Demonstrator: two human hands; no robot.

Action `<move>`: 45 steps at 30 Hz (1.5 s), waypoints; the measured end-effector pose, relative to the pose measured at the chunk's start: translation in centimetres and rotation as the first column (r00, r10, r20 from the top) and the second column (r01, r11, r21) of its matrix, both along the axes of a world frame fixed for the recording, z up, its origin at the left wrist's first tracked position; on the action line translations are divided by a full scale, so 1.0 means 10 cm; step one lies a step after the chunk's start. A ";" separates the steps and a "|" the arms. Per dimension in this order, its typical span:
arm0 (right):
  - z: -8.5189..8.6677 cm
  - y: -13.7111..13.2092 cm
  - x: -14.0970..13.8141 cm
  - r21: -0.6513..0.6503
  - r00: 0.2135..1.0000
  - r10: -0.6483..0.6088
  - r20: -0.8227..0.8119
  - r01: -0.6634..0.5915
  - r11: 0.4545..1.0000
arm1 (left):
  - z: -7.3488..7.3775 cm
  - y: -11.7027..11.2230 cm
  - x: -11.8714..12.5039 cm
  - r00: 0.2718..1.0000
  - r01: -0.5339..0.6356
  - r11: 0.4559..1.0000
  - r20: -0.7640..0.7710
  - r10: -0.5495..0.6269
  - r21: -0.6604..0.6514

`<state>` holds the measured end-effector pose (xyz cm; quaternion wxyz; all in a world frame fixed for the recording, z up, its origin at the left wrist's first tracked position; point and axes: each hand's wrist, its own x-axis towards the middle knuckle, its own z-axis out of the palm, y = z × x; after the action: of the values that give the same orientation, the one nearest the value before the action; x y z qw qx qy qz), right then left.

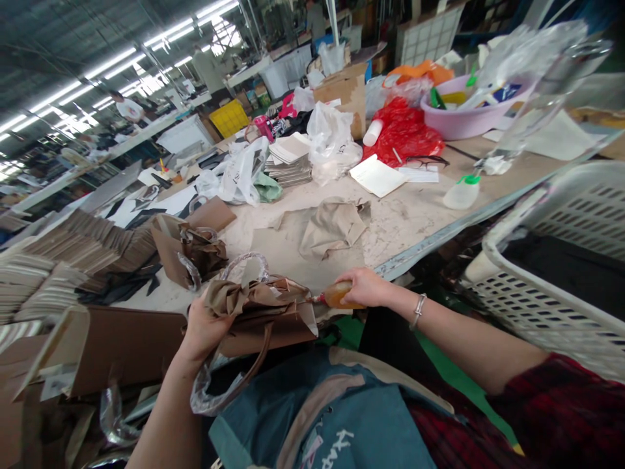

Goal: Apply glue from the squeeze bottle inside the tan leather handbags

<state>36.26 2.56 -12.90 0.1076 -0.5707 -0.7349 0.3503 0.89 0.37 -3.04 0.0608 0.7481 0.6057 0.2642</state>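
Observation:
My left hand [202, 329] grips a brown leather handbag [266, 319] stuffed with tan paper, holding it at the near edge of the worktable [415, 221]. The bag's handles are wrapped in clear plastic. My right hand [364, 286] is closed around a small amber squeeze bottle [336, 296], whose red nozzle points at the top of the bag. A bracelet sits on my right wrist.
A second brown bag [193, 251] stands behind, with crumpled tan paper [332, 225] beside it. Stacks of cut pieces [63, 254] lie left. A white plastic crate [561, 260] stands right. A pink basin [469, 111], red bag [405, 127] and small white bottle [459, 192] lie further back.

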 end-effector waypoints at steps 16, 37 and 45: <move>-0.03 0.00 -0.02 0.026 1.000 0.027 0.010 -0.028 0.999 | -0.05 -0.09 -0.07 0.998 -0.016 1.000 -0.056 0.016 0.005; -0.12 -0.58 0.02 0.185 0.998 0.063 -0.004 -0.061 0.981 | 0.03 -0.12 0.06 0.999 0.009 1.000 -0.033 -0.009 0.000; -0.12 -0.48 0.09 0.188 0.996 0.082 -0.015 -0.078 0.979 | 0.02 -0.14 0.05 1.000 0.024 1.000 -0.005 -0.024 0.005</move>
<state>37.13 -2.27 -14.06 0.1551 -0.5239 -0.7857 0.2900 1.40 -1.04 -2.89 0.0607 0.7562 0.5961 0.2629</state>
